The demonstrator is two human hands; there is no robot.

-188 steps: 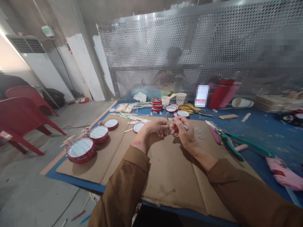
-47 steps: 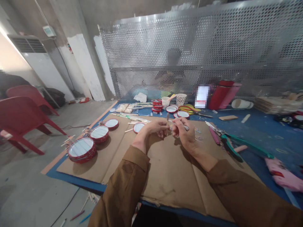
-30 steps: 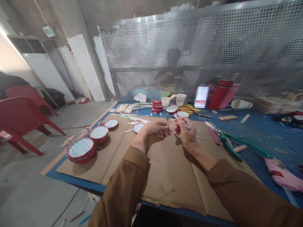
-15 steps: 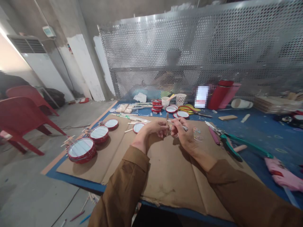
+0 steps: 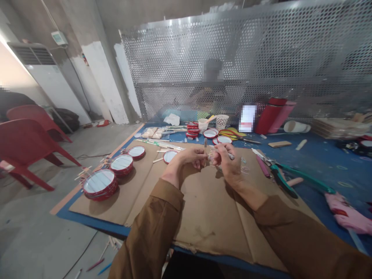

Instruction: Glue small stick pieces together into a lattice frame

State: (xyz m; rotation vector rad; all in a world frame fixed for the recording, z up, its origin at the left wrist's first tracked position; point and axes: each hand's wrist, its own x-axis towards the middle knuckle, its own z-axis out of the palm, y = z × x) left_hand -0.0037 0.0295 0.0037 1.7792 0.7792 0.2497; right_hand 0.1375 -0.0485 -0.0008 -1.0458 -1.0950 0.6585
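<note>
My left hand [image 5: 192,155] is closed on a thin wooden stick [image 5: 205,143], held upright above the cardboard sheet [image 5: 209,209]. Just to its right, my right hand [image 5: 229,161] grips a whitish pen [image 5: 231,156] that slants toward the stick; a small gap shows between pen and stick. Behind my left wrist lies a red-rimmed lid [image 5: 170,156]. Small coloured rubber bands [image 5: 244,166] are scattered right of my right hand. Along the left edge sit three red tins with strings and sticks, a large one [image 5: 100,184], a medium one [image 5: 122,164] and a small one [image 5: 136,152].
Pliers with green handles [image 5: 283,181] lie on the right. Behind the cardboard are scissors [image 5: 240,136], more lids [image 5: 224,140], paper cups [image 5: 222,122], a phone [image 5: 247,118] and a red bottle [image 5: 269,116]. A perforated metal panel [image 5: 174,69] backs the blue table.
My right hand with the pen has drawn back slightly to the right, away from the wooden stick. My left hand and the stick have stayed in place.
</note>
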